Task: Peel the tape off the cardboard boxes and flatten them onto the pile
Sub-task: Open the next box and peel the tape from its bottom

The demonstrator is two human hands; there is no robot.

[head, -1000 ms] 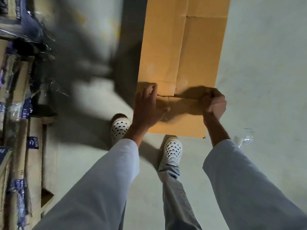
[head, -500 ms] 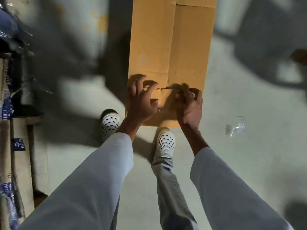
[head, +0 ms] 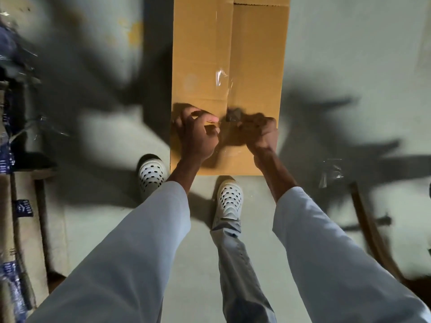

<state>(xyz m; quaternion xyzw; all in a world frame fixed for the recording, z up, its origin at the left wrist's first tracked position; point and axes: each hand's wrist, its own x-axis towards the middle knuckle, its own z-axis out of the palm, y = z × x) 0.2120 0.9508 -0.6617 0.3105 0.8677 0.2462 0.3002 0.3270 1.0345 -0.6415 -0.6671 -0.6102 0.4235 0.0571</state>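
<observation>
A long brown cardboard box lies flat-sided in front of me, its near end above my feet. Clear tape runs along the central seam, partly lifted and wrinkled. My left hand sits on the near left flap with curled fingers, thumb and forefinger pinching at the flap edge by the seam. Just right of the seam, my right hand is closed in a fist, apparently gripping the tape's near end. The tape inside the fist is hidden in shadow.
A crumpled wad of clear tape lies on the grey floor at right. Flattened cardboard with blue print is stacked along the left edge. A curved wooden piece stands at right. My feet in white clogs are under the box.
My right hand moved from the box's right edge to the central seam and closed there. The left hand's fingers curled onto the flap. The tape along the seam now looks lifted.
</observation>
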